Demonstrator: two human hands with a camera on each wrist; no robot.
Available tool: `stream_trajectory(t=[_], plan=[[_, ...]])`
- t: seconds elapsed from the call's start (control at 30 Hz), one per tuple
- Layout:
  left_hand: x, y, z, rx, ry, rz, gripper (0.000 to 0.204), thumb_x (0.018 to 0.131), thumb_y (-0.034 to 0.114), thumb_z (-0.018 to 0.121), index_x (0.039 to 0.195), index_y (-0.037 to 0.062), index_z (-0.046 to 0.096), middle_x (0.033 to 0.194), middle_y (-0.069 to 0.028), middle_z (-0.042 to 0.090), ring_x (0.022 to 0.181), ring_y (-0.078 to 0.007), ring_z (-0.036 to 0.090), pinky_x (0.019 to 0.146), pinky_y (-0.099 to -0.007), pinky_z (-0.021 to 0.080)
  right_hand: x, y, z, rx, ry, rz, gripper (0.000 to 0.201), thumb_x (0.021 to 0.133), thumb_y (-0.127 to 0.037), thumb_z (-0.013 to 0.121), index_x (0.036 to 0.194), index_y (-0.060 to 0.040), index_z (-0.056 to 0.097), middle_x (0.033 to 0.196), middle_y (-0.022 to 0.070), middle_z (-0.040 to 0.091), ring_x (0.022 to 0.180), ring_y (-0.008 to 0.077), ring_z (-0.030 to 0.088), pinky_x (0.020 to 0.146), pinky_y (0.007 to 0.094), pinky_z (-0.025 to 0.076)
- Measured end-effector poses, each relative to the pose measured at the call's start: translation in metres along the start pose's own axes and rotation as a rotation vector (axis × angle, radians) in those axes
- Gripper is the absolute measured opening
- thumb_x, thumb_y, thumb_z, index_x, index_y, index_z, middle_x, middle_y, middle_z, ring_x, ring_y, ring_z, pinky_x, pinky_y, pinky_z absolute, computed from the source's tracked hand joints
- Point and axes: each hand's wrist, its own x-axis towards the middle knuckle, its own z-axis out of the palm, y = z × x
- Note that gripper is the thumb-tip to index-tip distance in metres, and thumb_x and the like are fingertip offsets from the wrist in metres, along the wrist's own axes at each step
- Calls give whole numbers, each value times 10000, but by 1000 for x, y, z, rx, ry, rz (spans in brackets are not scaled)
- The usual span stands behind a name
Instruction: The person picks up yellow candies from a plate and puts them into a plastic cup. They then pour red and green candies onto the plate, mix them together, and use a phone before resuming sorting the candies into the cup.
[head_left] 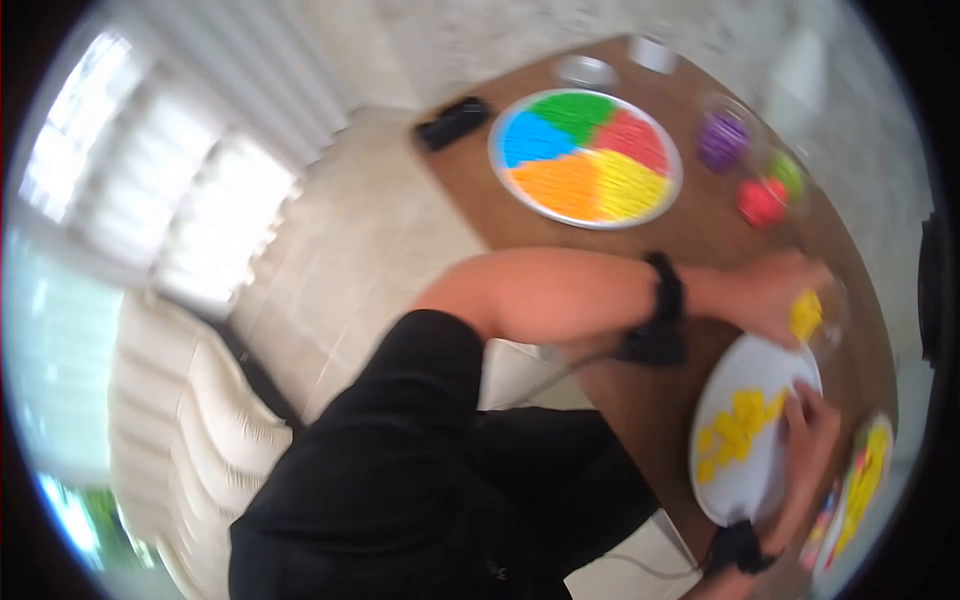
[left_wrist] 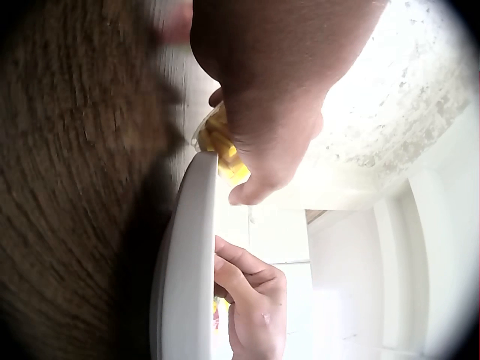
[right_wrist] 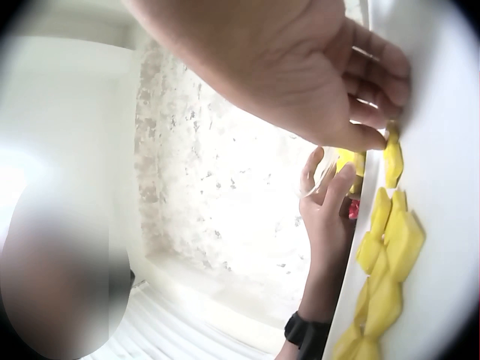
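Observation:
My left hand (head_left: 778, 292) grips a clear cup (head_left: 832, 338) of yellow pieces beside one end of an oval white plate (head_left: 738, 502). In the left wrist view the cup (left_wrist: 200, 136) tilts at the plate's rim, partly hidden by that hand (left_wrist: 274, 142). Over the plate, my right hand (head_left: 812, 432) is bent at the fingers. The right wrist view has its thumb and fingertips pinching the end of a yellow diamond-shaped piece (right_wrist: 394, 163). More such pieces (right_wrist: 384, 296) lie in a cluster on the white surface, several touching or overlapping.
A round tray of blue, green, red, yellow and orange sections (head_left: 555, 188) stands farther along the brown table (head_left: 455, 185). Near it are a black object (head_left: 452, 122), a clear lid-like dish (head_left: 588, 72) and containers of purple (head_left: 722, 142) and red pieces (head_left: 762, 204). Another dish (head_left: 858, 500) sits at the right edge.

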Motion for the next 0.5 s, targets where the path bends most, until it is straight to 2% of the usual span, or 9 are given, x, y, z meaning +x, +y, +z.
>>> stream_trajectory(t=[0.03, 0.07, 0.1, 0.2, 0.5], plan=[[0, -1, 2, 4, 35, 30, 808, 625, 284, 906, 1315, 60, 551, 1158, -207, 635, 1138, -416, 600, 951, -489, 518, -1, -3, -2, 58, -36, 22, 293, 931, -56, 702, 1187, 83, 731, 708, -1, 576, 583, 70, 472, 517, 260, 361], [3, 6, -5, 42, -29, 2, 807, 605, 290, 900, 1295, 53, 554, 1115, -196, 632, 1112, -397, 602, 935, -484, 518, 0, -4, -2, 113, -41, 63, 215, 951, -55, 686, 1112, 80, 731, 710, -9, 580, 571, 58, 465, 504, 245, 336], [3, 9, -5, 56, -11, -7, 807, 605, 290, 900, 1295, 53, 554, 1115, -196, 632, 1112, -397, 602, 935, -484, 518, -1, -5, -4, 107, -56, 44, 215, 951, -55, 686, 1112, 80, 731, 710, -9, 580, 571, 58, 465, 504, 245, 336], [-2, 3, 0, 62, 15, 43, 826, 578, 290, 891, 1279, 21, 549, 1099, -189, 627, 1090, -383, 601, 922, -461, 510, 5, 2, 1, 220, -78, 67, 99, 959, -60, 680, 999, 30, 689, 723, -5, 604, 540, 40, 450, 487, 228, 315], [0, 5, -1, 61, 16, 52, 820, 578, 281, 887, 1281, 27, 548, 1117, -181, 621, 1097, -368, 595, 933, -461, 505, 5, 2, -1, 222, -61, 78, 65, 929, -33, 687, 898, -4, 638, 719, -7, 591, 544, 43, 465, 503, 218, 330]])
